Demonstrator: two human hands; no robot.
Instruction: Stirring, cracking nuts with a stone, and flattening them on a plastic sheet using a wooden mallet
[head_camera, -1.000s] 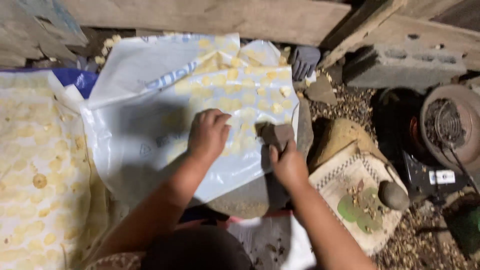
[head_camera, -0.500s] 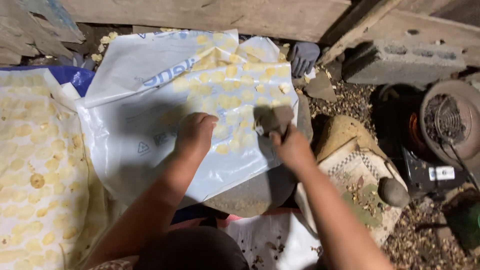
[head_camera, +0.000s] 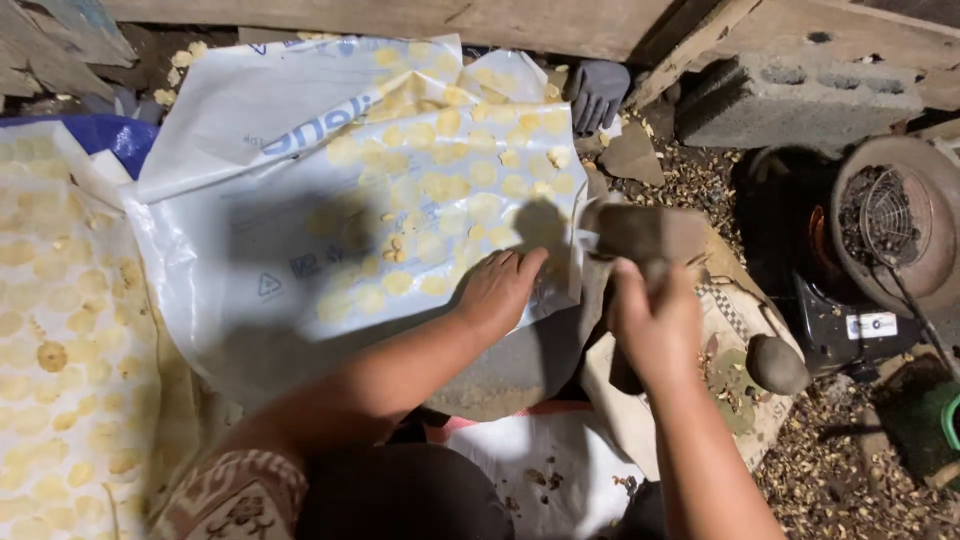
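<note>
My left hand (head_camera: 497, 292) rests palm down on the lower right corner of a white plastic sheet (head_camera: 330, 200) dotted with flattened pale yellow discs (head_camera: 440, 185). That corner of the sheet lies over a flat grey stone slab (head_camera: 520, 365). My right hand (head_camera: 655, 320) grips a brown block-shaped mallet (head_camera: 645, 232), raised just to the right of the sheet's edge, close to my left fingers.
A second sheet with several yellow discs (head_camera: 60, 340) lies at left. A grey glove (head_camera: 598, 92), a concrete block (head_camera: 800, 95) and wooden planks (head_camera: 400, 18) sit at the back. At right are a round charcoal stove (head_camera: 890, 225), a smooth round stone (head_camera: 775, 365) on a checked sack, and husks on the ground.
My left hand slid down and right to the sheet's lower corner. My right hand with the mallet shifted right, off the sheet.
</note>
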